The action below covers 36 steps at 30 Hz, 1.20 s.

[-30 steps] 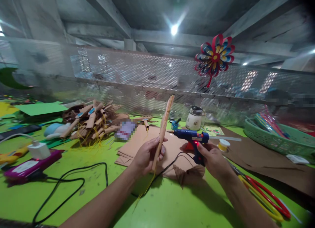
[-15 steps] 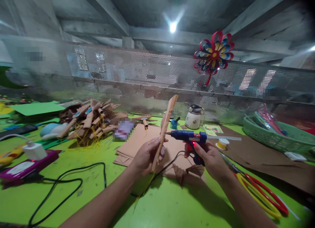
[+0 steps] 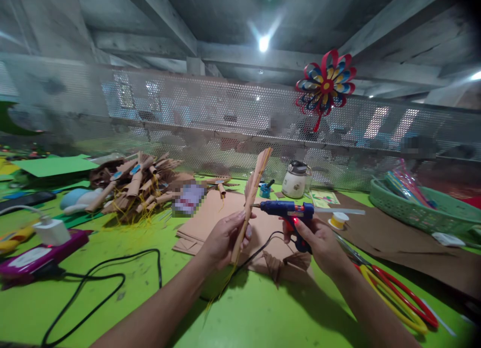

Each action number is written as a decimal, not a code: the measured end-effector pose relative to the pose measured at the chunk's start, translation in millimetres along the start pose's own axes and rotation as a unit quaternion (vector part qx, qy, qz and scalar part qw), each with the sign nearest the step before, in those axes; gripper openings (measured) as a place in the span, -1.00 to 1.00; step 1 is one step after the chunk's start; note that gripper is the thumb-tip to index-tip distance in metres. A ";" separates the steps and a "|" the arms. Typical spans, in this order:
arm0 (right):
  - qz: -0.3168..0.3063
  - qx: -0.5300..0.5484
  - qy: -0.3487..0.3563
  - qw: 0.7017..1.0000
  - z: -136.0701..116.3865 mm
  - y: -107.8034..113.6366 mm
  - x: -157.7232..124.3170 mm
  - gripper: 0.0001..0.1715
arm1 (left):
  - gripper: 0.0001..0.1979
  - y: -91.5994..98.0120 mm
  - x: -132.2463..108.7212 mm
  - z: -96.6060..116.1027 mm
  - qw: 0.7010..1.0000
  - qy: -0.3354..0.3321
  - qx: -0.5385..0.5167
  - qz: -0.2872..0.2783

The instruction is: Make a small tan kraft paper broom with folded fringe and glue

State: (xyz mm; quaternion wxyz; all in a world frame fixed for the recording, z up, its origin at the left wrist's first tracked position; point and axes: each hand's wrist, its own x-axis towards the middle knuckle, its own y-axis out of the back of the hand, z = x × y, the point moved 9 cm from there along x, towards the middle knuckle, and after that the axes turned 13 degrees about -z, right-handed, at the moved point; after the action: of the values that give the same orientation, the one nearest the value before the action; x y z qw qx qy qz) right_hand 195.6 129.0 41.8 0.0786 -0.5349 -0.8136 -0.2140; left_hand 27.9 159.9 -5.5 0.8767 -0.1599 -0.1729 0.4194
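Note:
My left hand (image 3: 227, 236) is closed round a folded strip of brown kraft paper (image 3: 259, 175), held tilted with its fanned end up. Yellow string (image 3: 224, 288) trails from its lower end. In my right hand (image 3: 313, 237) is a blue hot glue gun (image 3: 287, 208) with a red light glowing near my thumb. Its nozzle points left and meets or nearly meets the paper just above my left fingers. A clear glue stick (image 3: 343, 211) sticks out of the back. Beneath both hands lies a stack of brown paper sheets (image 3: 205, 210).
Finished-looking paper pieces with yellow strings (image 3: 139, 187) are heaped at left. A purple power strip (image 3: 45, 255) and black cable (image 3: 124, 278) lie nearer. Scissors (image 3: 398, 298), a string spool (image 3: 338, 219) and a green basket (image 3: 432, 205) are at right; a white jar (image 3: 295, 180) stands behind.
The glue gun has shifted very slightly left, its nozzle now overlapping the paper's edge. My left hand keeps its hold on the paper almost unmoved.

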 end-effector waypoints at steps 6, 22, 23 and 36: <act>0.002 0.018 -0.010 1.000 3.6 -0.6 -0.7 -0.71 | -0.72 0.5 0.3 0.9 1.000 -0.003 0.010 -0.001; 0.013 0.021 -0.016 1.000 2.7 3.0 -2.0 -0.68 | -0.72 0.8 -0.3 1.1 1.000 -0.001 0.005 0.003; 0.012 0.018 -0.017 1.000 2.1 2.7 -2.0 -0.67 | -0.72 0.8 -0.2 1.6 1.000 -0.003 0.008 0.002; 0.022 0.031 0.001 0.999 -1.1 1.1 -0.6 -0.71 | -0.72 1.2 -1.0 -0.7 1.000 0.006 0.003 0.005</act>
State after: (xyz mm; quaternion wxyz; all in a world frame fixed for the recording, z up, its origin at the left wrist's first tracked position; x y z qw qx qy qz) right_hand 196.7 128.4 42.9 0.1003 -0.5496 -0.8079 -0.1875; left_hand 26.9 159.8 -6.8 0.8762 -0.1601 -0.1657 0.4233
